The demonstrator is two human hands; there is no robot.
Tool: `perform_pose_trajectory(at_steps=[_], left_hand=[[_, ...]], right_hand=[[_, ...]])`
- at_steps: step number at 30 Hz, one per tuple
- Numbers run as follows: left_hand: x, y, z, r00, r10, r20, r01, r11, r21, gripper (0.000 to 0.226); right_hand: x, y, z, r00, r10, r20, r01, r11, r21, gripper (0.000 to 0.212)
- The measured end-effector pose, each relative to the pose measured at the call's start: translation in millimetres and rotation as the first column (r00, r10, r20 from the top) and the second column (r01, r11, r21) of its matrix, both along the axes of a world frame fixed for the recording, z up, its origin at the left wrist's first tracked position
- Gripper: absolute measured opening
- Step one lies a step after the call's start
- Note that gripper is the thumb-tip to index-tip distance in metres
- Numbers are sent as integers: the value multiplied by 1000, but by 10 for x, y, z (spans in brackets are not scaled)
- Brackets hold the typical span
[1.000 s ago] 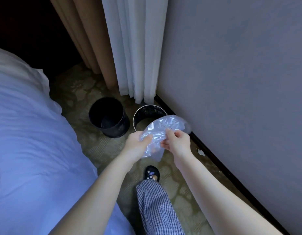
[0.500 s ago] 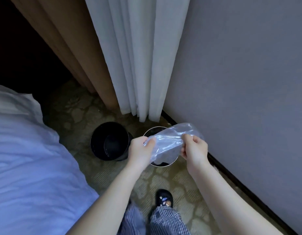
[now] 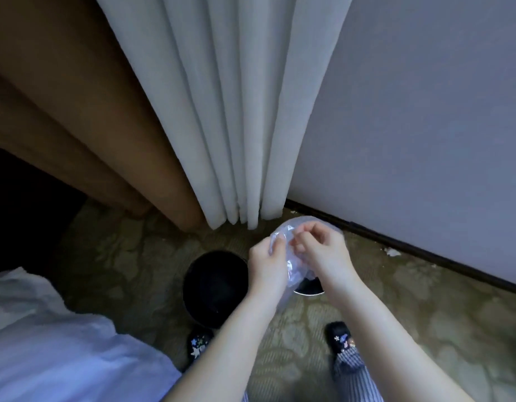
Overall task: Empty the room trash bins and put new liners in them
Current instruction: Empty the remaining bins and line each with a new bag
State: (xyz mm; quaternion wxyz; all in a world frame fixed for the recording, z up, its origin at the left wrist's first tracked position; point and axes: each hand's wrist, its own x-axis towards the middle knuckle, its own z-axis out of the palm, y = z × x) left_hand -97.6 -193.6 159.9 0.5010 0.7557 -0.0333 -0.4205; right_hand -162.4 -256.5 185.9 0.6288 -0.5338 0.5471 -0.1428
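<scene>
Held a clear plastic liner (image 3: 292, 269) bunched between both hands, in the air above the carpet (image 3: 129, 256), near the carpet's far edge where the white curtain (image 3: 236, 111) met the wall (image 3: 425, 111). Pinched the liner's left side with the left hand (image 3: 265, 264), using curled fingers pressed into the film. Gripped the right side with the right hand (image 3: 322, 252), likewise with curled fingers, close to the left fingertips. Saw 2 bins on the carpet directly under the hands: a black bin (image 3: 216, 285), open and dark inside, on the left, and a silver-rimmed bin (image 3: 309, 289) just beside it on the right, mostly hidden under the liner and the right wrist. Could not make out the inside of either bin. Stood with 2 dark patterned shoes on the carpet, the left shoe (image 3: 198, 343) just beside the black bin's near side and the right shoe (image 3: 342, 338) near the silver-rimmed bin, below a striped trouser leg (image 3: 357, 378). Noted a tan drape (image 3: 77, 111) left of the white curtain, a dark baseboard (image 3: 425, 252) along the wall's foot with a small white scrap (image 3: 391, 251) against it, and white bedding (image 3: 48, 343) at the carpet's left edge.
</scene>
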Motion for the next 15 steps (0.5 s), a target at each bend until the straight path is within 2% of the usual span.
perform_pose_trajectory(at_steps=[2,4,6,9,12,15], left_hand=[[68,138,-50,999,-48,9,48,999,-13,30],[132,218,-114,999,-38,-11,38,999,-18,34],[195,369,-189,996,-89,-30,88,996,-16,38],[188,659,-334,987,-154,-47,152,987,-46,38],[50,1020,-385,959,-279,-43,274,956,-106,36],[-113,1454,-477,941,-339,7,337,932,-132,34]], right_hand=[[62,233,-64,1000,11,-13,-12,995,-96,19],[54,339,-104,998,61,7,-60,991,-122,18],[-39,563,-191,996,93,-3,-93,987,-132,8],[-190,950,-388,984,157,-83,-171,964,-202,23],[-292,1452,-516,990,91,-110,-127,917,-377,21],[-376,1884,-570,988,24,-155,-102,849,-518,17]])
